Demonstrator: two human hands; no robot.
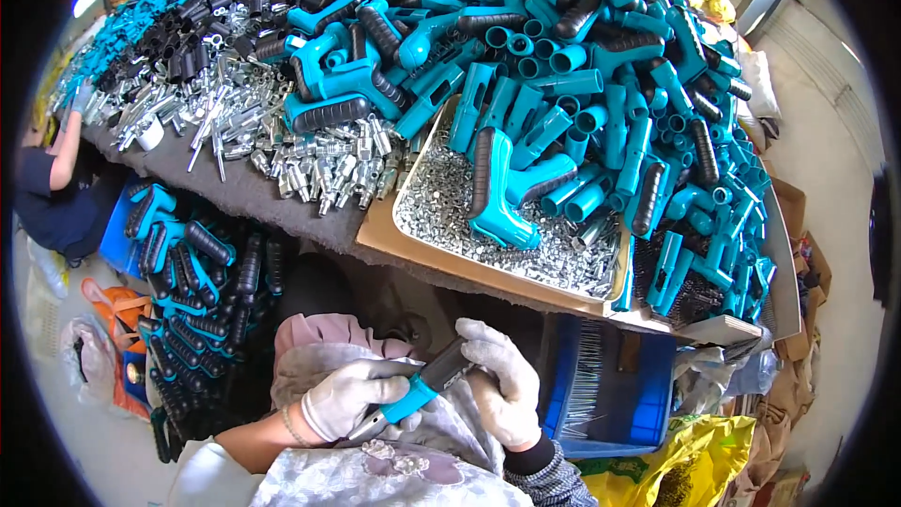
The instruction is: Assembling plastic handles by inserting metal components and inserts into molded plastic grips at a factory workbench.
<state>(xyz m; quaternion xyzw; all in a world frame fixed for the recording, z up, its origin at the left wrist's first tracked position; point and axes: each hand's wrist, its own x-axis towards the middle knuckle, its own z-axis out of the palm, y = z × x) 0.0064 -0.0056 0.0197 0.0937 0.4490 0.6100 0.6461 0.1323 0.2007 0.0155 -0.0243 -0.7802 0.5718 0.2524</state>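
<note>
Teal tool (411, 401) | left hand (349, 401): fingers gripping it | right hand (507, 387): at black end (445, 366), grip unclear | likely assembly; next needs steady alignment

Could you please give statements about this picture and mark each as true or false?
1. The left hand holds a teal-and-black tool piece. True.
2. The right hand is far from this piece. False: it is at the piece's black end.
3. A pistol-shaped piece lies on the tray of small metal parts. True.
4. The tub right of the hands is red. False: it is blue.
5. A yellow bag is at lower right. True.
</note>
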